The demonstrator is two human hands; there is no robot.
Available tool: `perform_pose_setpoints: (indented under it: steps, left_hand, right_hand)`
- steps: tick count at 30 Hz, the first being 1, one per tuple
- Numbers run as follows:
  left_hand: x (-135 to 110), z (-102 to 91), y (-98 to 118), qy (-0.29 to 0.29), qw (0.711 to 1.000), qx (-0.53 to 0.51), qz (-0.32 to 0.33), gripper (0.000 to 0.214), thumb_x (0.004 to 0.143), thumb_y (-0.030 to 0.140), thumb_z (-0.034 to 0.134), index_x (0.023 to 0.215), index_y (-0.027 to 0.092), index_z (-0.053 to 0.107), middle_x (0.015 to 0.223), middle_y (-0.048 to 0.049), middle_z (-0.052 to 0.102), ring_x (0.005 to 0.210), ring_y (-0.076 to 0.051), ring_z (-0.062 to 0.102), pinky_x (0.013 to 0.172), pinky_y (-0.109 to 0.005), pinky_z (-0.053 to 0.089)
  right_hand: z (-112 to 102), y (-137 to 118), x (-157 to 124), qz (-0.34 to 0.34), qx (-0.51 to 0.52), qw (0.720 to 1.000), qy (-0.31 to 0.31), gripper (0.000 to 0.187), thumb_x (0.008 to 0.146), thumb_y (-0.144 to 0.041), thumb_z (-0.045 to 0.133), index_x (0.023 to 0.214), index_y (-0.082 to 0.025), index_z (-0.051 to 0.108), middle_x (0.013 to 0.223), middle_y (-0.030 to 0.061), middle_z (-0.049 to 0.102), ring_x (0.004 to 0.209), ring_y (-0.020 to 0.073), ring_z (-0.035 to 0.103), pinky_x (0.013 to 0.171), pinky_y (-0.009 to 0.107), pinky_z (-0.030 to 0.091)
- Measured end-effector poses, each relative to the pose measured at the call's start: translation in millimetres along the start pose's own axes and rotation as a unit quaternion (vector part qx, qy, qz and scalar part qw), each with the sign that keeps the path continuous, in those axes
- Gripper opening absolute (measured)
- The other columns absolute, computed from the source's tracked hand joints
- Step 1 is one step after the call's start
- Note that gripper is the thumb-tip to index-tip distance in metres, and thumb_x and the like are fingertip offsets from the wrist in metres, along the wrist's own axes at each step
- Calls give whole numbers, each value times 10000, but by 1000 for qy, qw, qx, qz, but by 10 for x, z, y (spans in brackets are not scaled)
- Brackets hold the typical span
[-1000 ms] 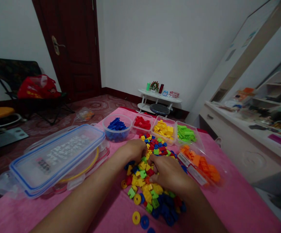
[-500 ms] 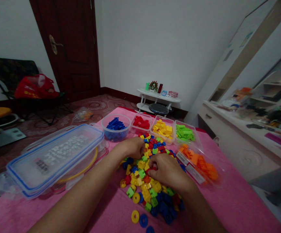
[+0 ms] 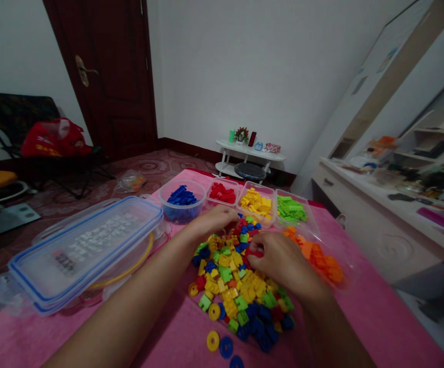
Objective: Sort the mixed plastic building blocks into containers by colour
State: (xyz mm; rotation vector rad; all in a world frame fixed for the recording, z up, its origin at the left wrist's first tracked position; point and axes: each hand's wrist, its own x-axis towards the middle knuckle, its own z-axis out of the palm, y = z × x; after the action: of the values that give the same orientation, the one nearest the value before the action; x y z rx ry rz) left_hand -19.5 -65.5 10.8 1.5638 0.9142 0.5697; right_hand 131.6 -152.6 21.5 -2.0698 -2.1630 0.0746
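The right hand (image 3: 279, 255) pinches a red block (image 3: 257, 253); the left hand (image 3: 217, 219) arches over the pile (image 3: 227, 273), its grip unclear; a light touch should limit scattering.

The left arm (image 3: 145, 296) and right arm (image 3: 316, 304) are bare, wide near the bottom of the frame and thinner higher up. The left grip (image 3: 220, 216) and right grip (image 3: 277, 254) are bare hands with bare fingers.

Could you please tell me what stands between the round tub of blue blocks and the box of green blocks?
Boxed red blocks, then boxed yellow blocks, as the head view shows.
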Motion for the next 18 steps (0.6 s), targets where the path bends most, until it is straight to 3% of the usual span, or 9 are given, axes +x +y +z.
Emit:
perform_pose_setpoints:
  steps: [4,7,9,13,18]
  left_hand:
    - [33,133,-37,-36,988,-141,-44,307,813,436,467,761,139,528,639,7,515,460,-65,451,361,-151,259]
    - [50,210,-79,-109,964,-232,-75,490,811,614,425,869,144,554,666,1,528,470,-71,490,343,-135,273]
    - [63,234,-106,-162,942,-283,-85,529,802,645,424,877,141,564,652,5,519,466,-66,499,339,-123,287]
    - [94,243,-147,-201,907,-355,-101,481,809,599,476,881,131,561,642,-1,545,464,-76,530,347,-130,345]
    - [134,238,-228,-157,893,-405,-123,299,818,409,584,890,120,561,608,7,549,456,-59,520,328,-89,275]
  right_hand:
    - [-44,47,42,-29,96,990,101,88,716,-238,565,676,-205,637,693,13,638,633,144,542,559,247,303]
    - [5,16,65,-65,157,977,131,83,738,-259,586,715,-209,648,756,14,647,697,155,557,608,251,354]
    - [40,-9,79,-76,177,971,140,77,731,-260,618,772,-212,663,815,18,657,755,167,568,644,259,379]
    - [54,-9,106,-76,192,961,182,202,704,-250,671,899,-199,665,879,36,658,808,182,576,717,289,417]
    - [-9,85,113,-64,203,948,236,199,754,-326,639,914,-211,670,875,41,658,764,181,587,674,296,431]
